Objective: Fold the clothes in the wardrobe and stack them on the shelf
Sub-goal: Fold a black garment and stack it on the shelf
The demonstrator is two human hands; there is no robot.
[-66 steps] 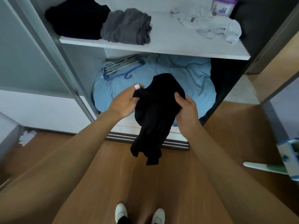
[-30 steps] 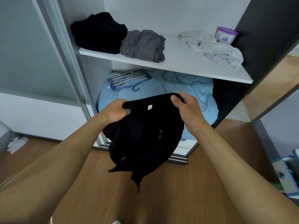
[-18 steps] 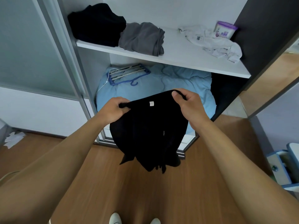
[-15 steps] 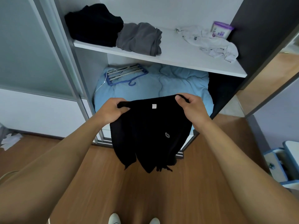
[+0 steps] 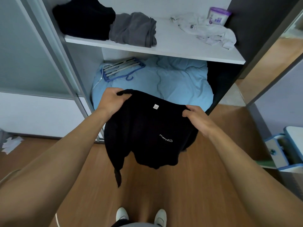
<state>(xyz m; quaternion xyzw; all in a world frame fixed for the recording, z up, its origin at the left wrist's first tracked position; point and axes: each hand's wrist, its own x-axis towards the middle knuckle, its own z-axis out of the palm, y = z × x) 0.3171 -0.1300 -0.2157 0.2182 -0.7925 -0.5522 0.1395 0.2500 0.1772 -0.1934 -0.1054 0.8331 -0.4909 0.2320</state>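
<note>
A black shirt (image 5: 147, 133) with a small white neck label and a white chest logo hangs in the air in front of the wardrobe. My left hand (image 5: 113, 100) grips its left shoulder and my right hand (image 5: 196, 117) pinches its right shoulder. The white shelf (image 5: 172, 46) above carries a black garment pile (image 5: 83, 18) at the left, a grey folded garment (image 5: 133, 29) beside it and a crumpled white garment (image 5: 211, 31) at the right.
A purple-lidded tub (image 5: 218, 16) stands at the shelf's back right. Below the shelf lies a light blue duvet (image 5: 177, 81) with a blue hanger rack (image 5: 121, 69) on it. A sliding door frame (image 5: 65, 66) stands left. A blue drawer unit (image 5: 285, 149) sits right on the wooden floor.
The bunched black shirt has been spread out between my hands, which moved apart to its shoulders. Its label and logo now face me.
</note>
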